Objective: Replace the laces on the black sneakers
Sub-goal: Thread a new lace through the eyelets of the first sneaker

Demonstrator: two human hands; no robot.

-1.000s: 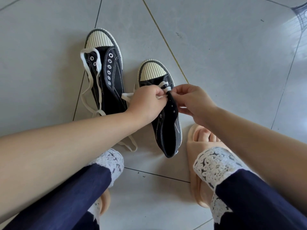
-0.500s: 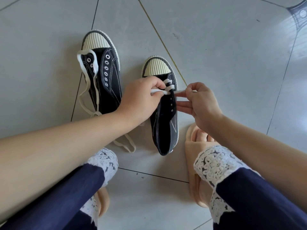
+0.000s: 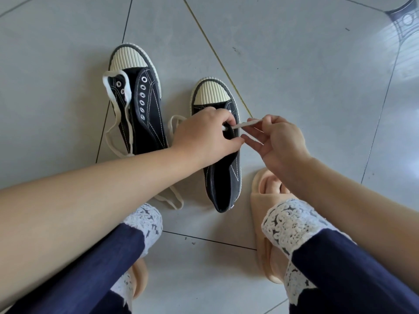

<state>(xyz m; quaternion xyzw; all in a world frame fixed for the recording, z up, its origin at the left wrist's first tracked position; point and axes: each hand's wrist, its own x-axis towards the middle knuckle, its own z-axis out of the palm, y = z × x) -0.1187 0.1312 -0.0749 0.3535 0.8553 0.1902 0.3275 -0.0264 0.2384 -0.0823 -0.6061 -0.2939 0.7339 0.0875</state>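
Two black canvas sneakers with cream ribbed toe caps stand on the tiled floor. The left sneaker (image 3: 145, 109) has bare eyelets and a loose cream lace (image 3: 118, 123) draped over it. My left hand (image 3: 204, 134) lies over the right sneaker (image 3: 224, 177) and grips its eyelet flap. My right hand (image 3: 276, 141) pinches the end of a white lace (image 3: 246, 124) that runs taut to an eyelet beside my left fingers. The rest of that lace (image 3: 172, 198) trails onto the floor under my left forearm.
My feet in beige slides (image 3: 265, 200) rest close to the right sneaker's heel. Navy trousers with white lace cuffs (image 3: 292, 225) fill the lower frame. Grey floor tiles (image 3: 306, 75) spread all around the shoes.
My right hand has drawn the lace end out to the right, away from the eyelet. My left hand has slid further over the sneaker's upper. The view has shifted slightly.
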